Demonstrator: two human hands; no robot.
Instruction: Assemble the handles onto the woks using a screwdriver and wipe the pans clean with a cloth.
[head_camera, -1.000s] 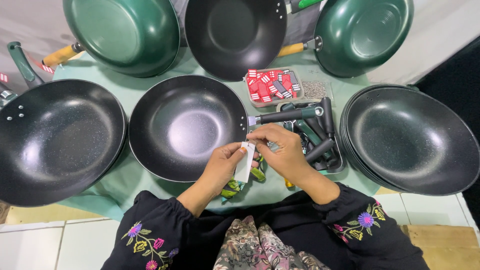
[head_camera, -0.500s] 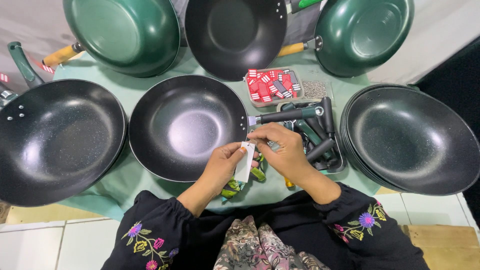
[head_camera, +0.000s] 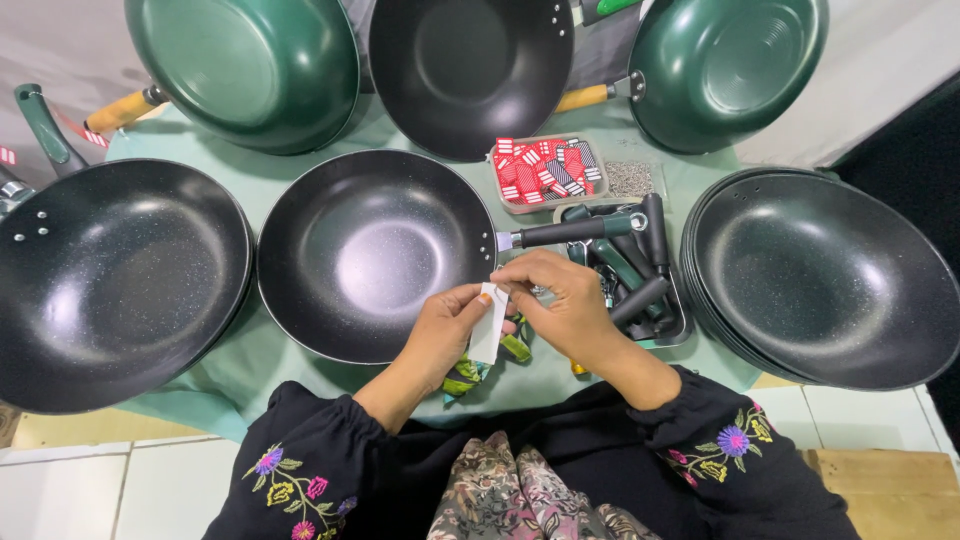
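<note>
White, a small rectangular paper tag (head_camera: 489, 325) is pinched between the left hand (head_camera: 445, 333) and right hand (head_camera: 560, 305). Just beyond their fingertips sits a black round non-stick wok (head_camera: 375, 255), its dark handle (head_camera: 580, 230) above the right hand.

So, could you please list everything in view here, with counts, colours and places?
Black pans: four spots, black; far left, centre with handle fitted, top centre, and a stack at right whose count I cannot tell.
Green pans: two, dark green with wooden handles; top left and top right.
Tags tray: one, red, white and black pieces; behind the centre pan's handle.
Screws tray: one, small grey parts; right of the tags tray.
Handles tray: one, dark green and black handles; between centre pan and stack.
Cloth: one, pale green; covering the table.
White tag: one; held between both hands.
Left hand: pinching the tag.
Right hand: on the tag's top.
</note>
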